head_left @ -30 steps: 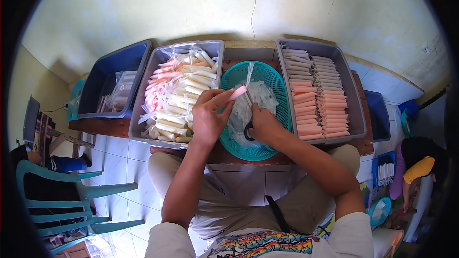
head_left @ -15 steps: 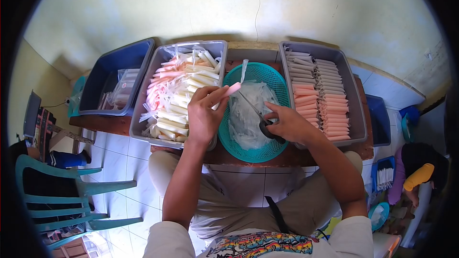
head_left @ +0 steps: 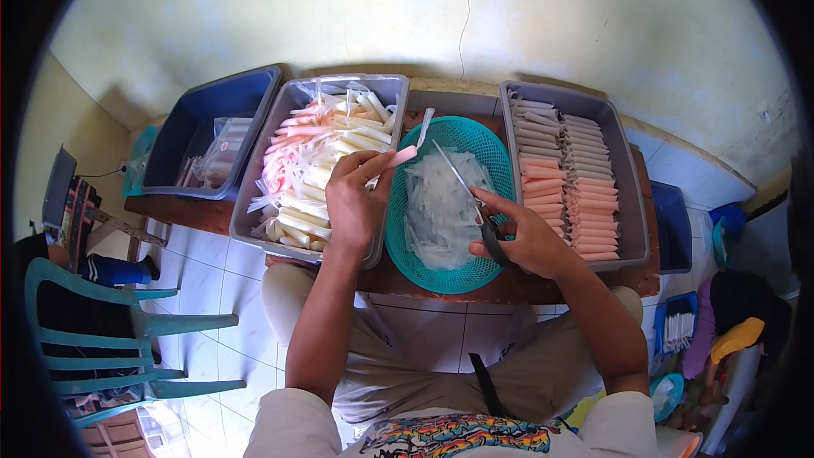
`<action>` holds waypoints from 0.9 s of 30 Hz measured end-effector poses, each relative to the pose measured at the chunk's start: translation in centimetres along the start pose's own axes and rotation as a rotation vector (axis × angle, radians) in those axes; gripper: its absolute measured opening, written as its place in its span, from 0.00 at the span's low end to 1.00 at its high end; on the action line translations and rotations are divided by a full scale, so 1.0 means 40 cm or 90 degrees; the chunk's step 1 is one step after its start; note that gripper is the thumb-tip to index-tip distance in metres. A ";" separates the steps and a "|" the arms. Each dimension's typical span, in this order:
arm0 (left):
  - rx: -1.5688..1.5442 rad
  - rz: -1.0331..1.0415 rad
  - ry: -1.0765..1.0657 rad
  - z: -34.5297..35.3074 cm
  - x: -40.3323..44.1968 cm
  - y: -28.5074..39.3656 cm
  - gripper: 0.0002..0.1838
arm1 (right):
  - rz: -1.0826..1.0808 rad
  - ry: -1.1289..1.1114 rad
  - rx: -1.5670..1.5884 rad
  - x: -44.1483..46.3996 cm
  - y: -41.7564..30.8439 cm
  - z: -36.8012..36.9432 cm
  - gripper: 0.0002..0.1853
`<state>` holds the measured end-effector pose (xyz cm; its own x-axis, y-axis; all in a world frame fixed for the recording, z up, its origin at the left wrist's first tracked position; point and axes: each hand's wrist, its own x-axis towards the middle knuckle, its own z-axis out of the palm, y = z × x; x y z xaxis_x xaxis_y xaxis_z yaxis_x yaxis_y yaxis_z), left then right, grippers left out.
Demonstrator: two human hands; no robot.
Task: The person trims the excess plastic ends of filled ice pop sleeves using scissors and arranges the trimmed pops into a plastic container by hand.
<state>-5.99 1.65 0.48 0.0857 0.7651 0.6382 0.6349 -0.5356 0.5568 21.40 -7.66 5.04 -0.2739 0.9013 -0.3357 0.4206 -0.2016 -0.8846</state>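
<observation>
My left hand (head_left: 356, 195) pinches a pink ice-pop-like tube (head_left: 405, 155) in clear plastic, its loose plastic tail pointing up. My right hand (head_left: 527, 237) grips black-handled scissors (head_left: 462, 182), their tips a little right of the tube and apart from it. Beneath both hands sits a teal mesh basket (head_left: 500, 153) with clear plastic scraps (head_left: 449, 203) in it. Left of it, a grey tub (head_left: 254, 203) holds pink and cream tubes (head_left: 356, 136) with long plastic tails. On the right, another grey tub (head_left: 638, 195) contains pink tubes (head_left: 591, 212) and paler ones in neat rows.
A dark blue tub (head_left: 161, 170) with packaged items stands at the far left of the wooden table (head_left: 203, 216). Another blue tub (head_left: 674, 229) is beyond the right end. A teal plastic chair (head_left: 93, 339) stands lower left. Another person (head_left: 738, 339) is bent over at the right.
The scissors have drawn back from the pink tube, down and right, and their handles are spread wider. My left hand has shifted slightly left with the tube.
</observation>
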 end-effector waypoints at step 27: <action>-0.024 0.077 -0.040 0.018 -0.006 0.027 0.17 | -0.132 0.059 -0.008 0.021 0.039 0.039 0.50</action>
<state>-4.78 1.14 0.54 0.2091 0.7139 0.6683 0.5871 -0.6381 0.4981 20.48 -7.79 2.87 -0.2754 0.9544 -0.1150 0.3738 -0.0039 -0.9275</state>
